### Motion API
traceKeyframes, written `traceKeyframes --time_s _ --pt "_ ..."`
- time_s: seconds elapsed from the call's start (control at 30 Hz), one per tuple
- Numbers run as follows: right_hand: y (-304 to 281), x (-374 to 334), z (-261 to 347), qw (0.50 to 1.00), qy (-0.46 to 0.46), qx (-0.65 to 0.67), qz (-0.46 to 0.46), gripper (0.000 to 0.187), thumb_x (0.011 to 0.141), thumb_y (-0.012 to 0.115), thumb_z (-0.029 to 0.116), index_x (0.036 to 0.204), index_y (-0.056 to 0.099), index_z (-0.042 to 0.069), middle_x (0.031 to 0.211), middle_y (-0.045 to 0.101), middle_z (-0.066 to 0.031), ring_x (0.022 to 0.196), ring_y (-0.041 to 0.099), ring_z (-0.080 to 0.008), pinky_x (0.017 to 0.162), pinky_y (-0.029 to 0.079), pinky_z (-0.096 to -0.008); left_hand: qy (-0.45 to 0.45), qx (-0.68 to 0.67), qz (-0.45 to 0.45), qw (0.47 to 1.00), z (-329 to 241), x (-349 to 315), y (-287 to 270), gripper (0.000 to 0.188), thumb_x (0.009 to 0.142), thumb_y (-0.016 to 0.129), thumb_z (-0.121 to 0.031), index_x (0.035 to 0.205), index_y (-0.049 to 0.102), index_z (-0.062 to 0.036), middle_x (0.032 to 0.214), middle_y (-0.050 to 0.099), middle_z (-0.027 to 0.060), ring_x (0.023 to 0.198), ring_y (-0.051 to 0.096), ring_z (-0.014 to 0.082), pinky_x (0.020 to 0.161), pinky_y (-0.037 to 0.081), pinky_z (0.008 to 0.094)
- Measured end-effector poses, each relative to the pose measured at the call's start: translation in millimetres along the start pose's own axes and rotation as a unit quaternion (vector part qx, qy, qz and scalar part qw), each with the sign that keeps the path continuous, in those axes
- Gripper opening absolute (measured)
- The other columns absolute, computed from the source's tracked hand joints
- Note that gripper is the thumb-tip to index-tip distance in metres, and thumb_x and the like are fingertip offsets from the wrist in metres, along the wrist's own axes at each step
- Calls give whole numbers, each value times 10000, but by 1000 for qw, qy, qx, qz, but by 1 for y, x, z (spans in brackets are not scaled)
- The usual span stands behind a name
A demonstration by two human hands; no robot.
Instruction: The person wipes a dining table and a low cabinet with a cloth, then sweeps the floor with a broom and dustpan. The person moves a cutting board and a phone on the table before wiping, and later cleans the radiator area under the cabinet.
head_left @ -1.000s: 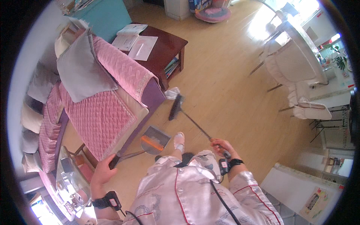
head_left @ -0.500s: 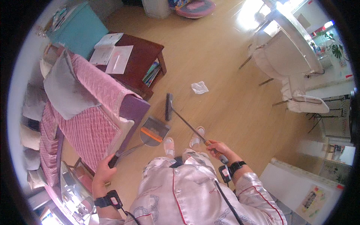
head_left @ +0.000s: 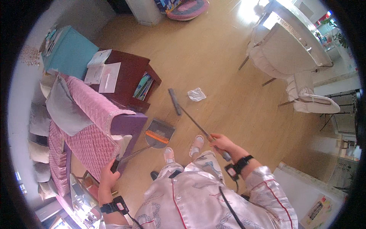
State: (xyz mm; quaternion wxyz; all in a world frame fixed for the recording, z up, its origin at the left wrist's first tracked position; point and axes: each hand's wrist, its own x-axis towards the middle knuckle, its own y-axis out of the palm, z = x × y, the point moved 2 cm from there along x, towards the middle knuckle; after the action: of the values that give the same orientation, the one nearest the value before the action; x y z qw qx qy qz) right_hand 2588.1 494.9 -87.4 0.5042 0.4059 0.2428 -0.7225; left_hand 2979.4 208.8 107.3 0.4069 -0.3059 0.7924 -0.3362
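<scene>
My left hand (head_left: 110, 174) grips the dark handle of a long-handled dustpan (head_left: 160, 129). Its grey pan with an orange toothed strip rests on the floor in front of my feet, beside the sofa's end. In my right hand (head_left: 224, 144) is the handle of a broom (head_left: 175, 102); its narrow grey head lies on the floor just beyond the pan. A crumpled white tissue (head_left: 196, 94) lies on the floor to the right of the broom head, apart from it.
To the left stands a sofa with pink quilted covers (head_left: 89, 147) and grey cushions. Beyond it is a dark red wooden table (head_left: 127, 65) with open papers and a teal box (head_left: 70, 49). White-covered chairs (head_left: 284, 51) stand at the right. A white cabinet (head_left: 305, 183) is at the lower right.
The broom head has swung right, its angle turning, and sits nearer the tissue. My feet and body have shifted slightly with the view. Both hands keep their holds.
</scene>
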Motion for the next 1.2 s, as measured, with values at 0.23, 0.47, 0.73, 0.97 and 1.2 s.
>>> traceKeyframes --time_s 0.23,0.47,0.73,0.97,1.2 --pt "-40 82 1 960 24 274 56 180 838 608 118 1002 557 64 647 560 -23 474 509 -100 388 411 -249 -31 -1 -1 1000 -47 6 4 583 643 557 -68 1222 533 -4 1014 639 195 958 622 221 842 450 281" --pt "-112 23 -26 975 30 220 -28 331 824 604 96 1141 512 72 716 577 -26 483 519 -108 389 417 -258 -4 30 -10 999 -56 18 12 573 647 552 -61 1219 542 -28 1034 636 196 963 630 257 829 461 301" --pt "-95 -91 -52 976 74 202 -31 459 815 621 86 1252 484 55 781 606 -41 527 540 -113 422 430 -257 69 71 29 995 -72 40 -1 563 640 562 -63 1202 567 -63 1003 639 204 940 637 297 822 474 342" --pt "-102 -83 -65 986 131 107 5 337 775 629 85 1106 571 78 731 589 -15 538 538 -102 425 432 -269 148 162 49 974 -109 57 4 539 625 582 -63 1162 595 -100 940 647 182 849 642 314 744 484 344" --pt "-194 -54 -8 988 85 -128 -29 57 671 605 64 703 560 75 556 548 -37 465 545 -156 417 441 -308 148 172 32 973 -123 62 5 515 641 599 -73 1155 600 -107 922 644 186 833 642 320 727 485 370"
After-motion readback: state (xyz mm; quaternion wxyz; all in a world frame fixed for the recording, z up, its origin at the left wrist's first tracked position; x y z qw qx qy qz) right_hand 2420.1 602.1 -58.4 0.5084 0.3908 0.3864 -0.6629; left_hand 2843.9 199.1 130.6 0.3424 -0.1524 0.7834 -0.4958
